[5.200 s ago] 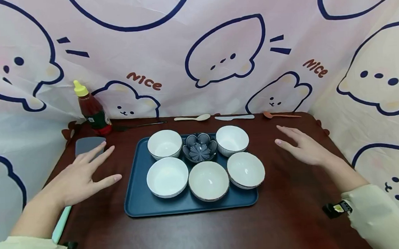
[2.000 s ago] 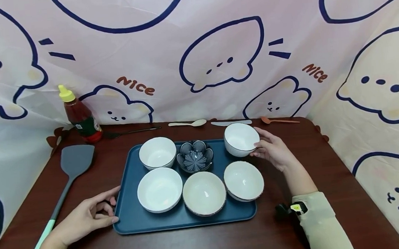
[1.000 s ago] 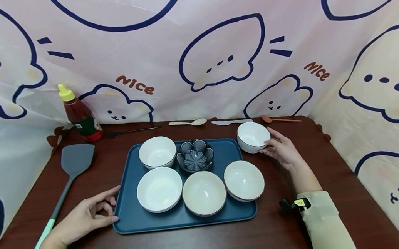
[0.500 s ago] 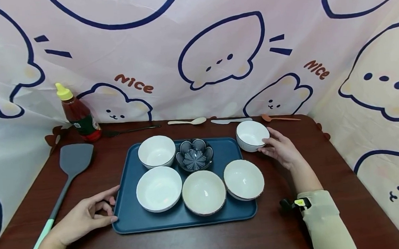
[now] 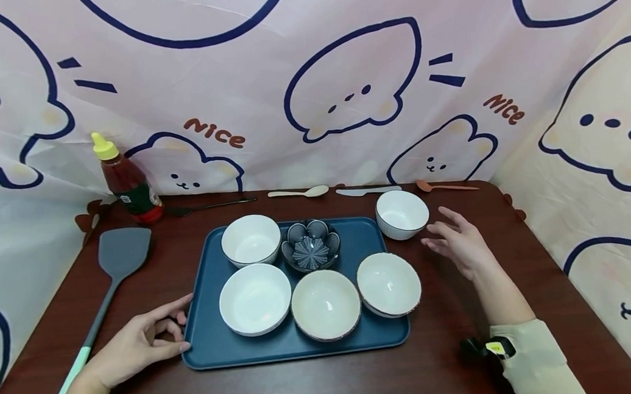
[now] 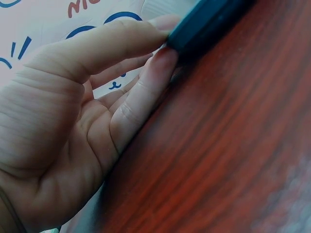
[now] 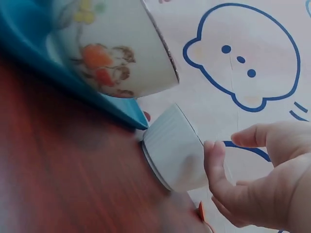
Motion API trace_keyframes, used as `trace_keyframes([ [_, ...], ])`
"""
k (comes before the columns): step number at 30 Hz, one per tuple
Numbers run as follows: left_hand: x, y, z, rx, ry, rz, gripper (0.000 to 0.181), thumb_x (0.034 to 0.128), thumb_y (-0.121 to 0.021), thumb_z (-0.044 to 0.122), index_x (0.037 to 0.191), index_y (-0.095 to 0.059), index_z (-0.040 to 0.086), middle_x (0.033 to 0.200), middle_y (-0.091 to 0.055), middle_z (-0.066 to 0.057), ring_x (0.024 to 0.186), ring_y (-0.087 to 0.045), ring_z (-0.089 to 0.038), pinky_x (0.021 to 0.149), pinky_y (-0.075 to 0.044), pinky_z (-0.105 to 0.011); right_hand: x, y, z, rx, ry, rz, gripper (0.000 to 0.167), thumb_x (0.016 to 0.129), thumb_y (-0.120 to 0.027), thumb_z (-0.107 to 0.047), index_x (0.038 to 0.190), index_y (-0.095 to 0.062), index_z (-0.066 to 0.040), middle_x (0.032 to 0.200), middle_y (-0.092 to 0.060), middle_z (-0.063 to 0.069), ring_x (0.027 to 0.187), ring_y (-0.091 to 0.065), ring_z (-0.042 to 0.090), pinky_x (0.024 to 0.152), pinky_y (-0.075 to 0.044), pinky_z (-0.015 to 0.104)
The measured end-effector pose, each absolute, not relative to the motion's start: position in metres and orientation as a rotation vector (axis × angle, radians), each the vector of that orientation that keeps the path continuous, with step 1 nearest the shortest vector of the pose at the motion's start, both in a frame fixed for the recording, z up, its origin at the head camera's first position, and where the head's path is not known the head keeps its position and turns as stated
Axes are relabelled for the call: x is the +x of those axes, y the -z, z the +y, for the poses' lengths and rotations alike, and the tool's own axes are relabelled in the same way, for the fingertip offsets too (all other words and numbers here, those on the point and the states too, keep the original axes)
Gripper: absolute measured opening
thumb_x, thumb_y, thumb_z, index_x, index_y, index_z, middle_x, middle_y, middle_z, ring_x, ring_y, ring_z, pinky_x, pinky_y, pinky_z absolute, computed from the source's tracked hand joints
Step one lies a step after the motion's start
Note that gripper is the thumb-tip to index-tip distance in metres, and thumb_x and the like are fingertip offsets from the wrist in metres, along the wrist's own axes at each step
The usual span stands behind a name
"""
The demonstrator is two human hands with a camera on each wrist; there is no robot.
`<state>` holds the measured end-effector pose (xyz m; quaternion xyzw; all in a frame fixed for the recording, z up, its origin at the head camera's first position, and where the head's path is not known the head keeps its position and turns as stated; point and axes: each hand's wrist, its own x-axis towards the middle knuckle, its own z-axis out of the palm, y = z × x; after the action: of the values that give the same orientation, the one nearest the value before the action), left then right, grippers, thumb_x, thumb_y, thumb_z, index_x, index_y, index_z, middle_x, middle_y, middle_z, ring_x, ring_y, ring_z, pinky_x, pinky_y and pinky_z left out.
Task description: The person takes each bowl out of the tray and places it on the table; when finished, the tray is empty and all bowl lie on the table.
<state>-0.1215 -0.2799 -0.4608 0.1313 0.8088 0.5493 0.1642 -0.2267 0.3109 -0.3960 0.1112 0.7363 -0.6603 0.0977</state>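
Note:
A small white ribbed bowl (image 5: 403,214) stands on the table just off the back right corner of a blue tray (image 5: 227,352). My right hand (image 5: 464,246) is close to its right side, fingers loosely spread and holding nothing. In the left wrist view, my left hand (image 6: 63,111) pinches the tray's left edge between thumb and finger. On the tray are two white bowls (image 5: 255,299) at the left and a dark flower-shaped bowl (image 5: 310,249) at the back. A cream bowl (image 5: 325,306) sits front middle, and another rimmed bowl (image 5: 389,284) front right, with painted fruit outside in the right wrist view.
Along the back edge lie a black fork (image 5: 206,206), a pale spoon (image 5: 315,191), a light knife (image 5: 367,191) and a brown spoon (image 5: 427,186). A red sauce bottle (image 5: 127,182) stands back left. A grey turner (image 5: 124,253) with a mint handle lies at the left.
The right hand gripped the white bowl and moved it rightward off the tray's back right corner onto the table, then let go and drew back right. The left hand came to the tray's left edge.

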Motion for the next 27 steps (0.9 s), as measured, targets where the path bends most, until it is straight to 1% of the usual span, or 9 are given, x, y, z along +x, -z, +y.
trace_keyframes([
  [4,-0.122,0.461,-0.280,0.401,-1.565,2.316,0.078,0.0870,-0.077,0.011,0.152,-0.035,-0.001,0.109,-0.051,-0.017,0.084,-0.063,-0.014,0.068,-0.058,-0.028,-0.214,0.396,0.316,0.268,1.886,2.190,0.071,0.104,-0.054,-0.031,0.161,-0.014,-0.017,0.141,-0.041,0.022,0.090,-0.072,0.009,0.084,-0.057,0.023],
  [7,-0.122,0.461,-0.280,0.412,-1.563,2.319,0.078,0.0869,-0.077,0.011,0.152,-0.035,-0.001,0.109,-0.050,-0.017,0.084,-0.063,-0.014,0.068,-0.058,-0.028,-0.205,0.399,0.318,0.160,1.817,2.189,0.073,0.103,-0.056,-0.034,0.161,-0.016,-0.017,0.150,-0.034,0.025,0.092,-0.072,0.011,0.084,-0.057,0.024],
  [9,-0.122,0.461,-0.281,0.403,-1.563,2.315,0.079,0.0868,-0.077,0.011,0.152,-0.035,-0.001,0.110,-0.050,-0.018,0.084,-0.063,-0.014,0.069,-0.058,-0.028,-0.201,0.402,0.318,0.083,1.771,2.184,0.072,0.103,-0.057,-0.034,0.161,-0.017,-0.018,0.153,-0.032,0.027,0.092,-0.072,0.013,0.084,-0.057,0.025],
  [13,-0.121,0.460,-0.283,0.373,-1.557,2.313,0.079,0.0872,-0.077,0.013,0.152,-0.034,0.000,0.110,-0.050,-0.019,0.084,-0.062,-0.013,0.069,-0.058,-0.028,-0.197,0.410,0.314,-0.064,1.680,2.190,0.069,0.102,-0.058,-0.031,0.159,-0.021,-0.018,0.151,-0.036,0.028,0.093,-0.072,0.019,0.084,-0.058,0.029],
  [15,-0.120,0.459,-0.283,0.369,-1.557,2.315,0.079,0.0872,-0.077,0.012,0.152,-0.034,-0.001,0.111,-0.050,-0.019,0.084,-0.062,-0.013,0.069,-0.058,-0.028,-0.196,0.413,0.311,-0.140,1.635,2.194,0.068,0.102,-0.058,-0.028,0.159,-0.024,-0.016,0.150,-0.038,0.029,0.094,-0.072,0.023,0.083,-0.059,0.031],
  [20,-0.120,0.461,-0.282,0.396,-1.562,2.326,0.078,0.0868,-0.077,0.013,0.152,-0.035,-0.001,0.111,-0.050,-0.018,0.084,-0.063,-0.014,0.069,-0.057,-0.028,-0.197,0.421,0.310,-0.263,1.542,2.187,0.060,0.103,-0.057,-0.023,0.156,-0.031,-0.015,0.147,-0.044,0.025,0.096,-0.070,0.026,0.081,-0.059,0.036],
  [23,-0.120,0.462,-0.281,0.409,-1.566,2.329,0.078,0.0867,-0.077,0.012,0.151,-0.036,-0.001,0.110,-0.051,-0.018,0.083,-0.063,-0.013,0.068,-0.057,-0.027,-0.197,0.424,0.312,-0.323,1.516,2.146,0.057,0.104,-0.055,-0.021,0.156,-0.033,-0.016,0.147,-0.044,0.024,0.095,-0.070,0.025,0.079,-0.060,0.038],
  [27,-0.121,0.464,-0.281,0.429,-1.578,2.320,0.078,0.0866,-0.077,0.011,0.151,-0.035,-0.003,0.110,-0.052,-0.017,0.083,-0.063,-0.013,0.069,-0.058,-0.028,-0.196,0.428,0.313,-0.426,1.528,2.040,0.058,0.104,-0.052,-0.014,0.157,-0.030,-0.014,0.149,-0.037,0.019,0.086,-0.068,0.024,0.075,-0.060,0.039],
])
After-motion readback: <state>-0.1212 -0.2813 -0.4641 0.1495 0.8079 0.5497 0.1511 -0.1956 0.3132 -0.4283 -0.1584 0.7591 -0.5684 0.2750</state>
